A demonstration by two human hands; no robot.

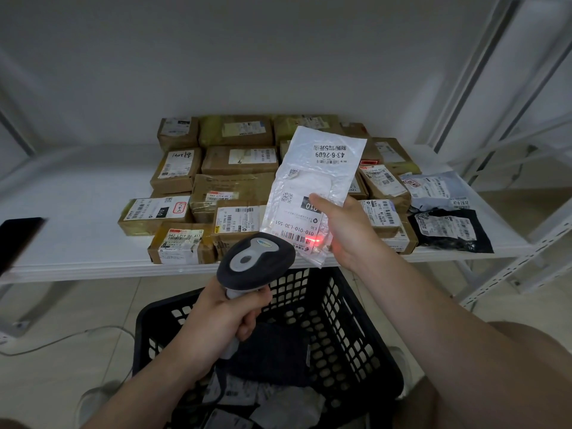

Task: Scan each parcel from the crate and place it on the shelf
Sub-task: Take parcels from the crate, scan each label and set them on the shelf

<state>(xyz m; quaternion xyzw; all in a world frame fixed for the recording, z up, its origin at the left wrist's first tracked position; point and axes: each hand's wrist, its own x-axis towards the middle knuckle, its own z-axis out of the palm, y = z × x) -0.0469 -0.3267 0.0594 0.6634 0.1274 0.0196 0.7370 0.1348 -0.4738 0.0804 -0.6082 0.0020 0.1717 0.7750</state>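
Fingers [319, 202], right hand [348, 226], pinch white parcel [322, 164], long axis upright; left hand [221, 318] grips scanner [256, 258] pointing at it.

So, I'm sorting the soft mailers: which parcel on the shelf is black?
The black plastic bag parcel at the white shelf's front right corner; the rest are brown cardboard boxes and one grey bag.

A dark, flat object [19, 239] is lying at the left edge, too cut off to identify. A pale cable [71, 335] is trailing across the light tiled floor [93, 305]. A plain white wall [247, 57] is filling the background.
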